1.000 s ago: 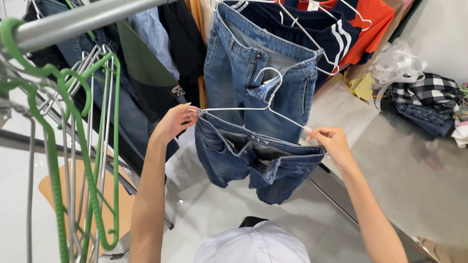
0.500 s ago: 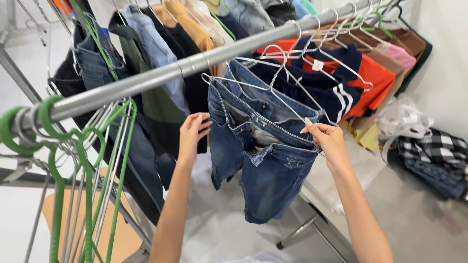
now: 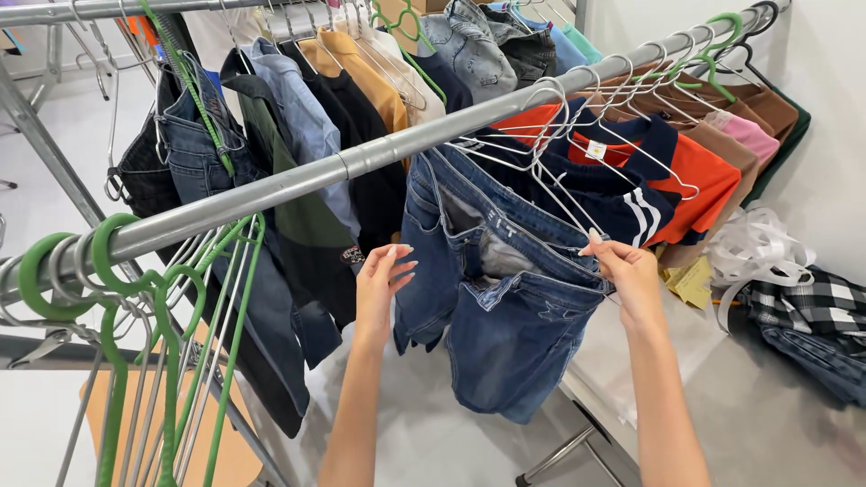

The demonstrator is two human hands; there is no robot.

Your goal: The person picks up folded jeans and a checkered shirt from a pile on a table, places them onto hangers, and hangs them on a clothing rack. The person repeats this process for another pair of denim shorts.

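**Jeans on the rail, one hand gripping, one open**

A grey metal rail (image 3: 361, 160) runs from 8 o'clock up to 2 o'clock, crowded with shirts and wire hangers. The blue jeans (image 3: 505, 316) hang from it at centre. The right hand (image 3: 631, 275) pinches their waistband at 3 o'clock, fingers closed on the denim. The left hand (image 3: 383, 284) hovers just beside the jeans, fingers loosely spread, holding nothing. Below lies a pale floor; a white wall stands at 2 o'clock, folded checked cloth (image 3: 812, 311) at 4 o'clock

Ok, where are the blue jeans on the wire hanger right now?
In the head view, the blue jeans hang centre-frame from the grey rail, between the left hand and right hand, which pinches their waistband.
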